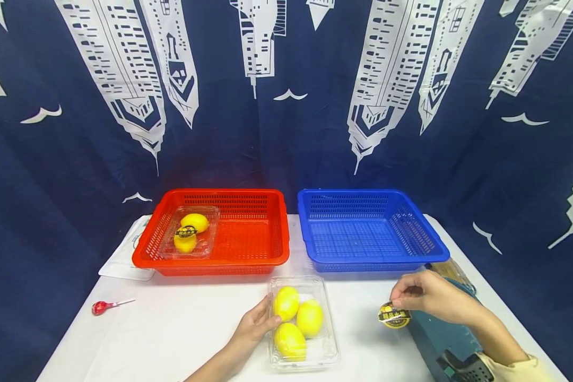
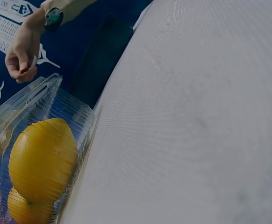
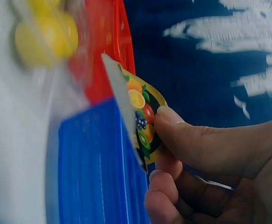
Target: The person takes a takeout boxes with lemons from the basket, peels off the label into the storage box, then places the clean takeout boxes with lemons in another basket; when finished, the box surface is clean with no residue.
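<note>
A clear plastic clamshell box (image 1: 328, 339) with three lemons (image 1: 310, 318) inside stands on the white table, its lid down. My left hand (image 1: 254, 330) holds the box by its left side, thumb over the lid's edge. In the left wrist view a lemon (image 2: 42, 161) shows through the ribbed plastic wall. To the right of the box, my right hand (image 1: 422, 294) pinches a round black-and-gold fruit sticker (image 1: 394, 316) above the table. The right wrist view shows the sticker (image 3: 143, 119) between thumb and fingers, printed with fruit and bent along one side.
A red basket (image 1: 248, 268) at the back left holds another clear box with lemons and a similar sticker. The blue basket (image 1: 372, 264) stands beside it. A red lollipop (image 1: 104, 306) lies at left. Under the right forearm is a teal box-like object (image 1: 441, 339).
</note>
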The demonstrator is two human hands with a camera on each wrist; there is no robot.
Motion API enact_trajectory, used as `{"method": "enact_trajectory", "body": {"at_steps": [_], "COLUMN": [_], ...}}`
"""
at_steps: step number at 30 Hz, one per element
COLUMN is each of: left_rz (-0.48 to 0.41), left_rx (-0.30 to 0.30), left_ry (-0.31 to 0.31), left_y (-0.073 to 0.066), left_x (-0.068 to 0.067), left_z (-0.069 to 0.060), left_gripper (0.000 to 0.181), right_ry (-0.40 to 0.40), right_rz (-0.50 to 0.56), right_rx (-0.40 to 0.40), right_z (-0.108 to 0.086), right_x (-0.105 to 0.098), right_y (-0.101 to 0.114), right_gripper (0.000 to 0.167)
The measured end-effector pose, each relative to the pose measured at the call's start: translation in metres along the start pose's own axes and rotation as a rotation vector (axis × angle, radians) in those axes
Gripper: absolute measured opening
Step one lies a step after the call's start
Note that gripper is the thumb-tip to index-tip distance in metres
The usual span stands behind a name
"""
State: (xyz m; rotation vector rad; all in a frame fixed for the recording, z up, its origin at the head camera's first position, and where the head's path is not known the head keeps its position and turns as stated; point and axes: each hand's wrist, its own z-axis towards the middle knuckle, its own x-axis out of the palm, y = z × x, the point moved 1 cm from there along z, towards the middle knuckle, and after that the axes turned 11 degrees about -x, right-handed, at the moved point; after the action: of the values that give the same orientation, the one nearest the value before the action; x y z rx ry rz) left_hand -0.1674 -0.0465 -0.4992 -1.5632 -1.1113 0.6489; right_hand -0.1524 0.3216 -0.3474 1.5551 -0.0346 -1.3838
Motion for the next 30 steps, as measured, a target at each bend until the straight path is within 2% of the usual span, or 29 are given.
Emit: {"method": "enact_trajectory", "body": {"at_steps": [4, 7, 12, 16, 24, 26, 30], "left_rz": [0.002, 0.011, 0.023, 0.032, 0.025, 0.025, 0.023], "left_rx": [-0.001, -0.001, -0.010, -0.015, -0.020, -0.018, -0.015], "left_ry": [-0.003, -0.007, -0.011, -0.017, -0.024, -0.023, -0.015], "left_y": [0.000, 0.000, -0.002, -0.002, -0.001, 0.000, 0.000], "left_x": [0.000, 0.000, 0.000, 0.000, 0.000, 0.000, -0.001], "left_z": [-0.001, -0.001, -0.001, -0.001, -0.001, -0.001, -0.001], "left_gripper": [0.081, 0.081, 0.081, 0.082, 0.082, 0.082, 0.082], "right_ry": [-0.039, -0.053, -0.034, 0.005, 0.024, 0.017, -0.016], "right_rz": [-0.048, -0.105, -0.219, -0.199, -0.149, -0.154, -0.249], "right_rx": [0.023, 0.071, 0.190, 0.212, 0.154, 0.164, 0.223], "right_z": [-0.015, -0.024, -0.037, -0.044, -0.050, -0.050, -0.049], "right_x": [-0.020, -0.030, -0.039, -0.039, -0.029, -0.027, -0.021], "right_y": [-0.015, -0.025, -0.042, -0.064, -0.099, -0.104, -0.113], "right_gripper": [0.005, 0.008, 0.009, 0.010, 0.007, 0.006, 0.006]}}
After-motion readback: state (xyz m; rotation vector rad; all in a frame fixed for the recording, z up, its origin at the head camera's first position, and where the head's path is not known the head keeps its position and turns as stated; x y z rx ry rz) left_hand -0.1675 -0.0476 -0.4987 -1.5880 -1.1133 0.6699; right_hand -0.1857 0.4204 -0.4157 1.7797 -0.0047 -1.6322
